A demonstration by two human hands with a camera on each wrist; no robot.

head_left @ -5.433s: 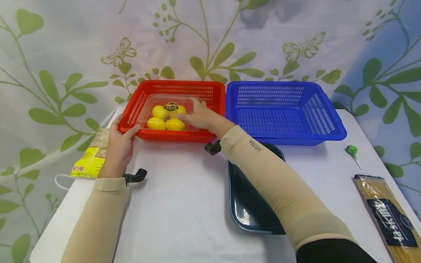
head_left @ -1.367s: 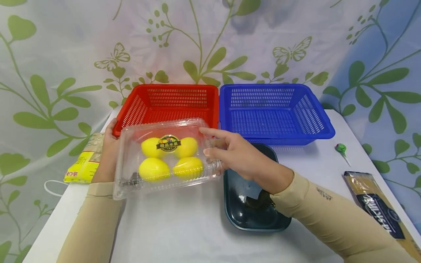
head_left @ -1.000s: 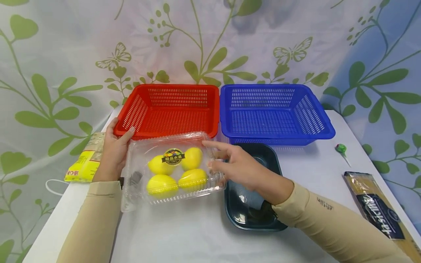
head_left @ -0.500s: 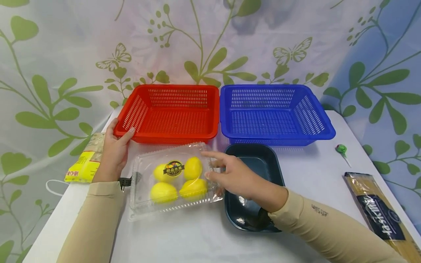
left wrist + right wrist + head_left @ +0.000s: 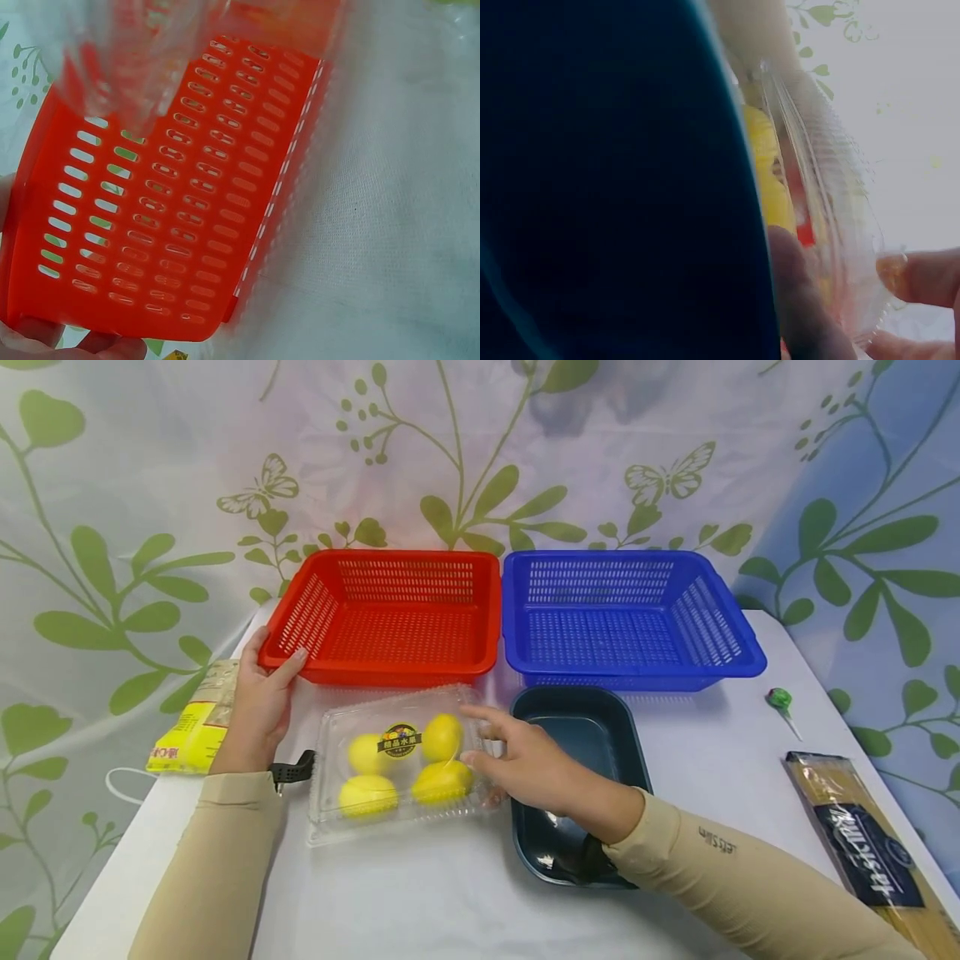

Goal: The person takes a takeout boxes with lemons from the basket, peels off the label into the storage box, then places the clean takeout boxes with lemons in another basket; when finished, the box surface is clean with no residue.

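In the head view, my left hand (image 5: 262, 702) grips the front left corner of the red plastic basket (image 5: 397, 677), thumb over the rim. The left wrist view shows fingers (image 5: 82, 349) at the slotted red wall. My right hand (image 5: 536, 768) pinches the right end of a clear plastic fruit box (image 5: 333, 810), thumb on one side and fingers on the other. Inside the box are several yellow lemons (image 5: 442, 783), under a black and gold label on the lid. The box lies slightly turned in front of the red basket, on or just above the table.
A blue basket (image 5: 637, 681) stands beside the red one. The dark dish (image 5: 592, 735) sits under my right forearm. Left is a yellow packet (image 5: 187, 735); right are a green lollipop (image 5: 780, 700) and a spaghetti pack (image 5: 862, 852). A patterned cloth hangs behind.
The fruit box has come out of the red basket, forward and down in my right hand. Lately it has shifted slightly right. My left hand stays at the basket's corner.
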